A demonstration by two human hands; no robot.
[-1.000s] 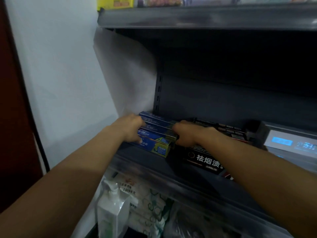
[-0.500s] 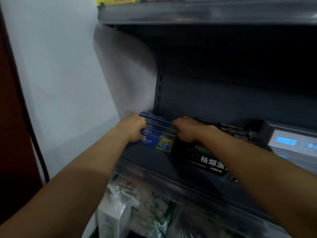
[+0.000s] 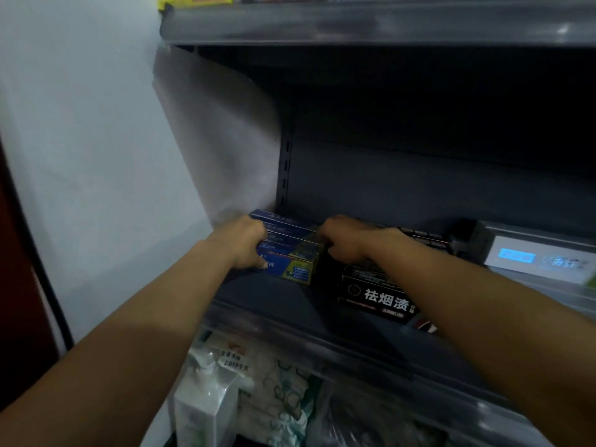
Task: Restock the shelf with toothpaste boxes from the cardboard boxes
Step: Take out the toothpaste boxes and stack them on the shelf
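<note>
Blue boxes point(image 3: 287, 253) sit clamped between our hands: our left hand point(image 3: 246, 245) curls round their left ends, our right hand point(image 3: 346, 241) is curled against their right ends, pressing there. Since a second ago the stack has slid further back, away from the front edge of the shelf point(image 3: 274, 301) and toward its rear left corner, with our hands following. We judge this batch nearly seated, so letting go and fetching more should come next. Just right of the stack, touching it, lie black boxes point(image 3: 380, 291); beyond them, toward the right edge, grey-white boxes point(image 3: 532, 253). Below the shelf's front edge a pump bottle point(image 3: 206, 404) stands among packets.
</note>
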